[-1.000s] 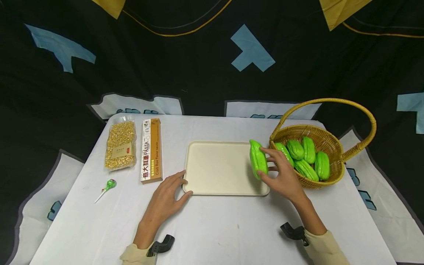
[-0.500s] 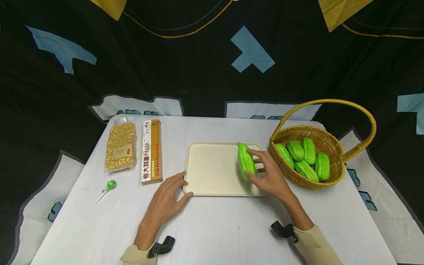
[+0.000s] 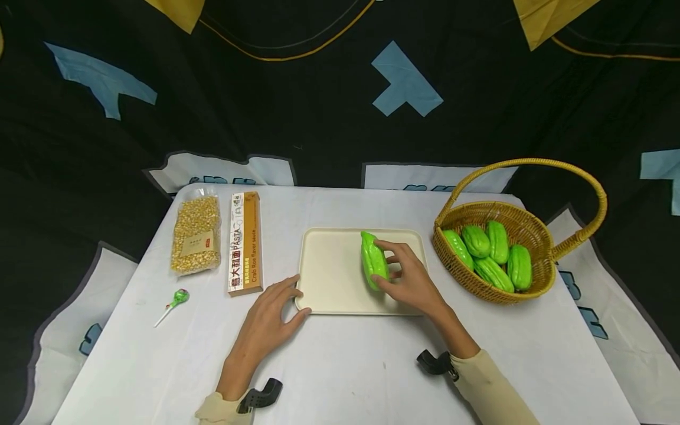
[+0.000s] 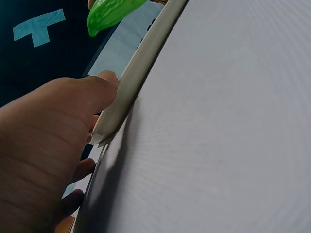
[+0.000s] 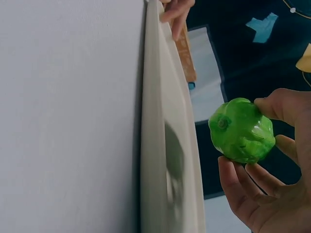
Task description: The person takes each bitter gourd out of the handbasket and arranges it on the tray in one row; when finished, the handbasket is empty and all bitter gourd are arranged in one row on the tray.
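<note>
In the head view, my right hand (image 3: 406, 277) holds a bright green, ridged bitter melon (image 3: 374, 261) by its sides, between thumb and fingers. The melon hangs above the cream tray (image 3: 329, 271), its shadow falling on the tray in the right wrist view; there the bitter melon (image 5: 240, 130) shows its rounded end. My left hand (image 3: 268, 316) rests at the tray's near left corner, fairly straight fingers on the left edge and thumb on the front edge. In the left wrist view, the thumb of my left hand (image 4: 58, 116) touches the tray rim (image 4: 131, 82).
A wicker basket (image 3: 542, 268) with a tall handle stands on the right, holding several more green bitter melons (image 3: 497, 242). Left of the tray lie a pasta box (image 3: 245, 243), a bag of corn kernels (image 3: 196, 224) and a lollipop (image 3: 179, 297) on the white table (image 3: 345, 372).
My right hand has carried the bitter melon leftward, from the tray's right edge beside the basket to above the tray's right-centre. My left hand has stayed at the tray corner.
</note>
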`<state>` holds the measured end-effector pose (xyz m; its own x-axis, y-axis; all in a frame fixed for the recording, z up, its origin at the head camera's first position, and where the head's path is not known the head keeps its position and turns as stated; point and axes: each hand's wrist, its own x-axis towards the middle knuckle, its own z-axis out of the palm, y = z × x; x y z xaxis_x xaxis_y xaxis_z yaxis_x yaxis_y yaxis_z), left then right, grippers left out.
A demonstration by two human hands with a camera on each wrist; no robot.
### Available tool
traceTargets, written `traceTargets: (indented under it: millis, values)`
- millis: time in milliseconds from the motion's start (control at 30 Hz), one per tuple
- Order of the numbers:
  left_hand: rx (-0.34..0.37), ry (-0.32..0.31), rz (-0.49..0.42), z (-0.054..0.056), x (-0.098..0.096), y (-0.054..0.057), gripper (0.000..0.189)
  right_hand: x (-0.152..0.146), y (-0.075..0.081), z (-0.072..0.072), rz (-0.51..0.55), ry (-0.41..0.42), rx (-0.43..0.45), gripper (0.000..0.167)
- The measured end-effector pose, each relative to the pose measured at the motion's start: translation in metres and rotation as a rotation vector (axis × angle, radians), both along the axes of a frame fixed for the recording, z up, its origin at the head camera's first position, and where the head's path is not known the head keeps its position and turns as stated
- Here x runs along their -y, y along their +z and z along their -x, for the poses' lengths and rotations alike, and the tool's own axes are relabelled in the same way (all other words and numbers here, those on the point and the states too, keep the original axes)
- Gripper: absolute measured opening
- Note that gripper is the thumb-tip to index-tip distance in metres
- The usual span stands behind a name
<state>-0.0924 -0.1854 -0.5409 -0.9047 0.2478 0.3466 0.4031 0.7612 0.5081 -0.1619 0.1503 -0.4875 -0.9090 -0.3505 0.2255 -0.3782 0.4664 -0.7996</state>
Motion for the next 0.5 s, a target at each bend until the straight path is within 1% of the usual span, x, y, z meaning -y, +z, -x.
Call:
traceTargets:
  millis: [267, 500]
  values:
    - [0.023, 0.003, -0.016, 0.0, 0.0, -0.001, 0.034, 0.022, -0.008, 0.005, -0.007, 0.021, 0.036, 0.078]
    - [0.021, 0.004, -0.011, 0.0, 0.001, -0.001, 0.035, 0.04, -0.014, 0.009, -0.021, 0.033, 0.037, 0.078]
